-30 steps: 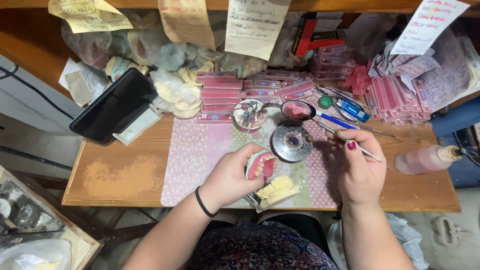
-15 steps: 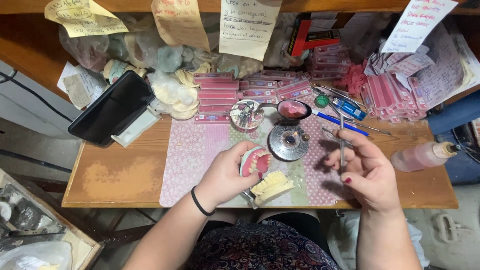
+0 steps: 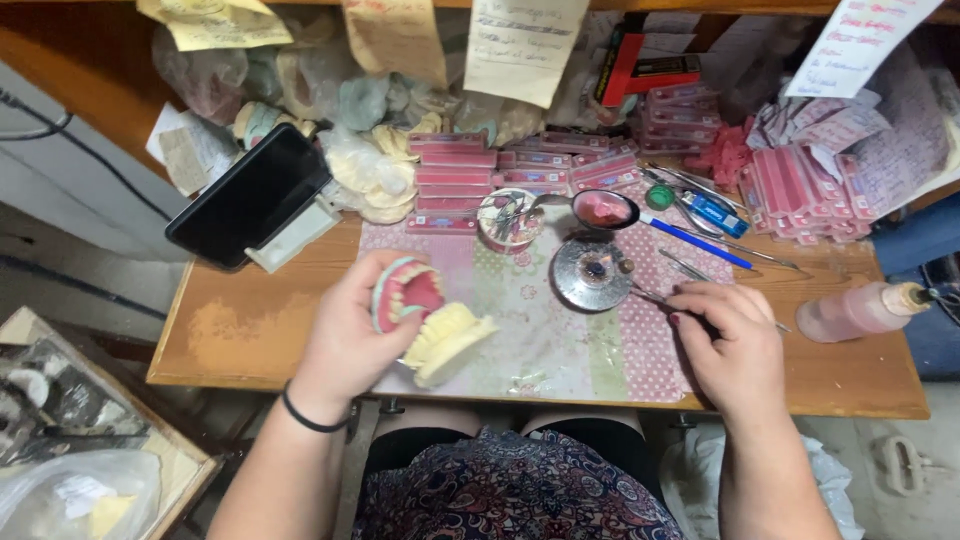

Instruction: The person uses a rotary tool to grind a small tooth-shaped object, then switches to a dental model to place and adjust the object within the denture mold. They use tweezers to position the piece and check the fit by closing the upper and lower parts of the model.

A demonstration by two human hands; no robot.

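light: even, fairly bright, overhead | shadows: soft, under bench | blur: slight | edges: wide-angle bowing

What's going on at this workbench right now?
A person sits at a cluttered wooden bench. Their left hand holds a pink denture set on a pale yellow plaster cast above a patterned mat. Their right hand holds a thin metal tool, its tip by a round metal dish. A dark phone is propped at left.

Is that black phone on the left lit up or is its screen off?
Off, as far as shows: the phone leans tilted on a white stand, and its screen is plain black with no picture.
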